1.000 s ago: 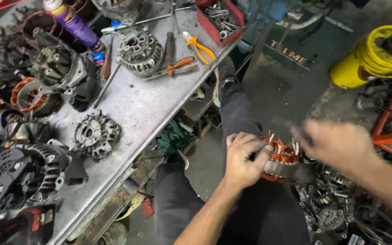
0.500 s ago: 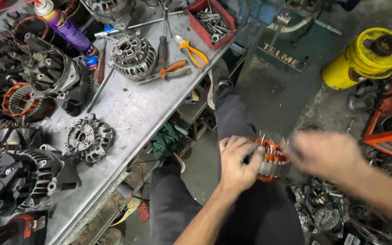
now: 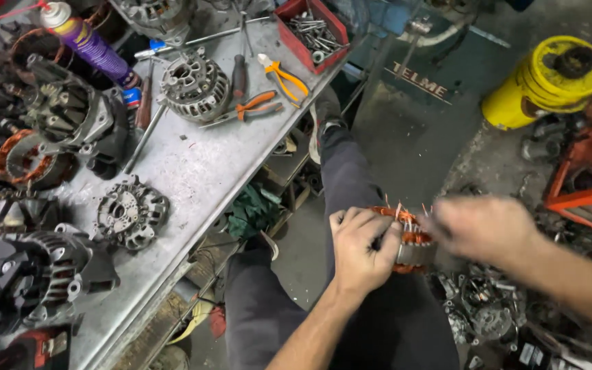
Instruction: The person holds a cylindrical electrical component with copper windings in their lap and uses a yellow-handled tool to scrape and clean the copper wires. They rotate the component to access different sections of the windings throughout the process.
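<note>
Head view: the left hand [image 3: 361, 250] grips a stator [image 3: 409, 243] with copper windings over the person's lap, fingers curled around its rim. The right hand [image 3: 484, 226] is blurred beside it; its fingers cannot be told. At left, a workbench [image 3: 193, 171] holds alternator parts, pliers [image 3: 282, 79] and a spray can [image 3: 87, 41].

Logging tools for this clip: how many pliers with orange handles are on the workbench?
2. One pair of pliers lies beside the red tray; the other pair lies just below, next to a round metal housing. More may be hidden.
</note>
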